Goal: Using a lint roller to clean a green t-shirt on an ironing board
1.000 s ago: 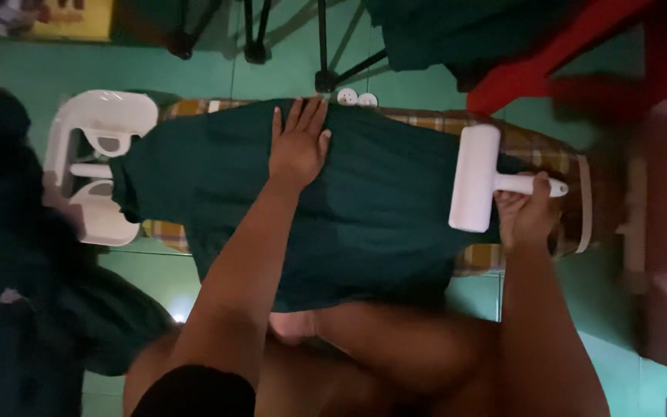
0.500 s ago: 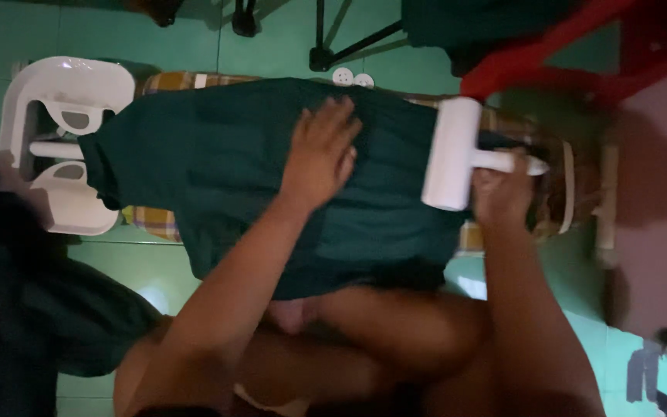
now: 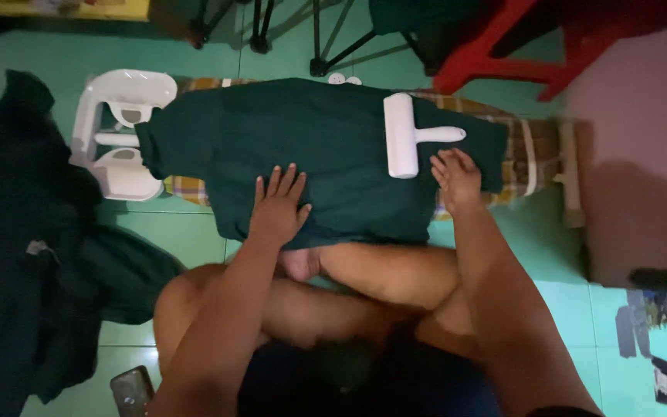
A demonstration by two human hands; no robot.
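The left hand [image 3: 278,207] lies flat with spread fingers on the dark green garment [image 3: 310,150], which covers the checked ironing board [image 3: 530,150]. The right hand [image 3: 457,179] rests open on the garment, holding nothing, just beside the white lint roller [image 3: 407,135] lying there.

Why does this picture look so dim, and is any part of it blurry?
Head view: the light is low, so the dark green garment shows little fold detail; the white lint roller and white plastic stand stand out brightly; the pile of dark clothes is nearly black; both hands look fairly sharp.
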